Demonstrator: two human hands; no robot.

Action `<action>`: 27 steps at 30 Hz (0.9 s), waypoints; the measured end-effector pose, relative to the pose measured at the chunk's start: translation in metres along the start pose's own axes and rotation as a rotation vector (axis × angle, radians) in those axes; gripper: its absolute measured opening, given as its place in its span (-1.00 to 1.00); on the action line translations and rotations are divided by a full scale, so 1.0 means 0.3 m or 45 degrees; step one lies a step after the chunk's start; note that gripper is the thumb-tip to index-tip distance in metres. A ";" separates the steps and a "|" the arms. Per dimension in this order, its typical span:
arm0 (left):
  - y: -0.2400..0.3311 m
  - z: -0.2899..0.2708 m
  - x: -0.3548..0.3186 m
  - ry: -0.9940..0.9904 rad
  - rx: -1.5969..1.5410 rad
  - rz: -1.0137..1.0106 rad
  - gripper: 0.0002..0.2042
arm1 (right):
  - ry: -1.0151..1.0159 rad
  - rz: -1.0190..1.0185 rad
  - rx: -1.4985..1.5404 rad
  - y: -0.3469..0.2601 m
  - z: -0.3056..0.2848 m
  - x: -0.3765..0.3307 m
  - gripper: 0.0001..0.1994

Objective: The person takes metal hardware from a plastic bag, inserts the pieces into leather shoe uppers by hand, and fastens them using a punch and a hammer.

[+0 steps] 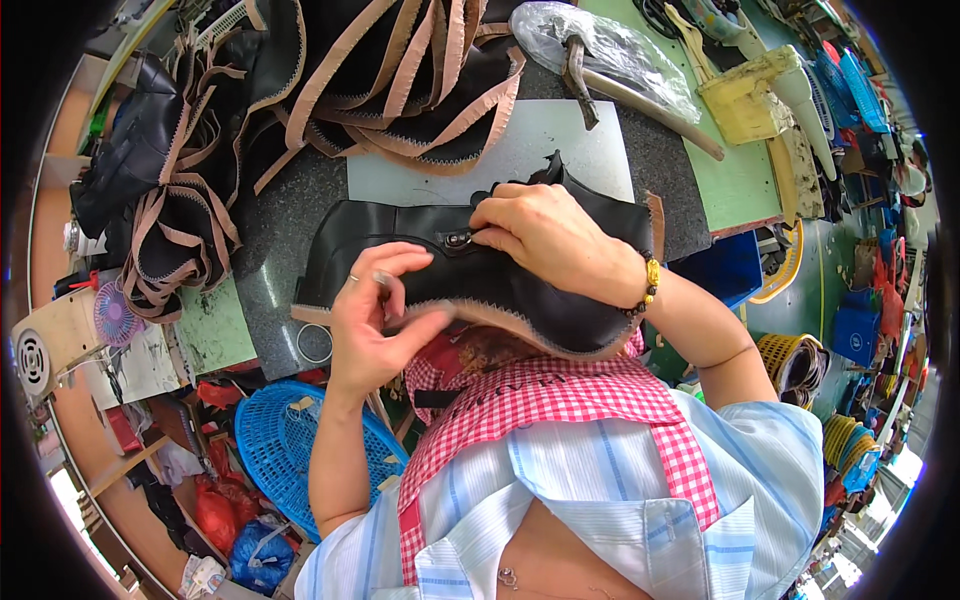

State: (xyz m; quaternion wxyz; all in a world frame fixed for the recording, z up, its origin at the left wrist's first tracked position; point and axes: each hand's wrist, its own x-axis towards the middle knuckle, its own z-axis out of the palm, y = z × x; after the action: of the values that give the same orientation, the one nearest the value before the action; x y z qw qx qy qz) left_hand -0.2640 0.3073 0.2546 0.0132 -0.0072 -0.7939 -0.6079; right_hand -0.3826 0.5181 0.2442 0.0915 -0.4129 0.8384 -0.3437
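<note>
A black leather shoe upper point(400, 222) with a tan, zigzag-stitched edge lies lengthwise at the table's front edge. A small metal fitting point(457, 240) sits on its side. My right hand point(550, 240), with a beaded bracelet at the wrist, comes over the upper from the right. Its thumb and fingertips pinch the black leather just beside the metal fitting; the exact part gripped is partly hidden by the fingers. My left hand point(380, 320) is at the upper's near left part, thumb and index finger apart, with nothing visible between them.
A white board point(590, 135) lies behind the upper. More black uppers with tan edges point(430, 110) are heaped at the back and left. A hammer point(650, 115) lies by clear plastic at the back right. A blue basket point(275, 450) stands below left; a small purple fan point(118, 312) is farther left.
</note>
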 end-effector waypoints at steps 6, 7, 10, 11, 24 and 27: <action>-0.034 -0.009 0.007 -0.077 -0.897 -0.156 -0.73 | -0.139 -0.052 0.005 0.005 -0.022 0.033 -0.90; -0.032 0.026 0.016 0.016 -0.760 -0.181 -0.67 | -0.143 -0.055 0.007 0.000 -0.028 0.036 -0.90; -0.041 0.047 0.028 0.113 -0.605 -0.190 -0.59 | -0.171 -0.106 -0.147 -0.016 -0.044 0.052 -0.93; -0.040 0.043 0.027 0.105 -0.588 -0.230 -0.59 | -0.203 -0.135 -0.216 -0.015 -0.048 0.055 -0.91; -0.038 0.141 0.045 0.275 -0.220 -0.129 -0.92 | -0.276 -0.125 -0.121 0.028 -0.051 0.073 -0.90; -0.044 0.139 0.035 0.351 -0.286 -0.083 -0.91 | -0.293 -0.151 -0.016 0.033 -0.064 0.091 -0.88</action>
State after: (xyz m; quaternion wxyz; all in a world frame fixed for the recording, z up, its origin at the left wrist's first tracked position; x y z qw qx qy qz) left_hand -0.2754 0.3439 0.2312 0.1012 0.1005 -0.7115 -0.6881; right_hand -0.4146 0.5112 0.2556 0.1642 -0.4992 0.7985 -0.2936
